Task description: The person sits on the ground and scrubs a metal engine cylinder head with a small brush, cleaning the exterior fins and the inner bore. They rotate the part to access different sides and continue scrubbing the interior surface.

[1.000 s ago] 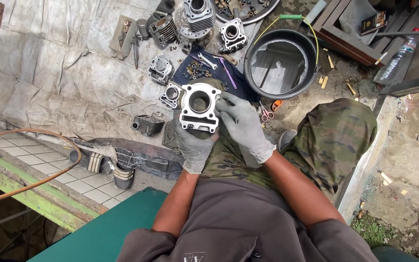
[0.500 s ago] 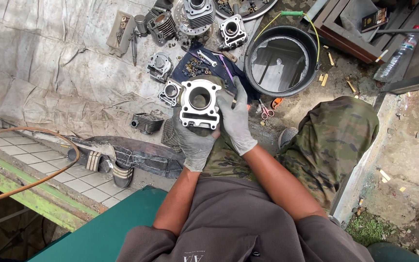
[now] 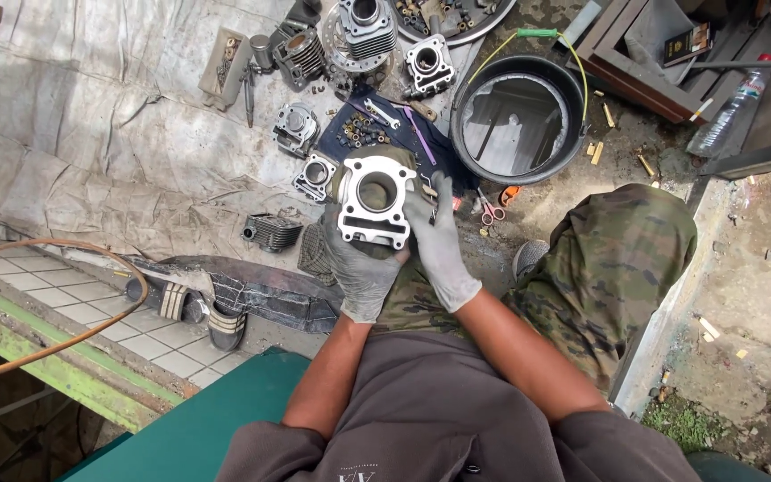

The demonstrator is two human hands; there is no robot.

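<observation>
Held the engine cylinder (image 3: 376, 202) left of the black tub (image 3: 518, 118), clamped between gloved left hand (image 3: 360, 270) fingers below and right hand (image 3: 439, 245) fingers alongside.

Person, seen from the head camera. Left hand (image 3: 363, 272): light grey work glove, soiled, cuff ending at the wrist. Right hand (image 3: 439, 245): matching grey glove, same wear. Forearms bare below short sleeves. Shirt (image 3: 430, 411): dark grey-brown, short-sleeved, small pale mark at the chest. Trousers (image 3: 609, 268): camouflage pattern in green, brown and tan.
</observation>
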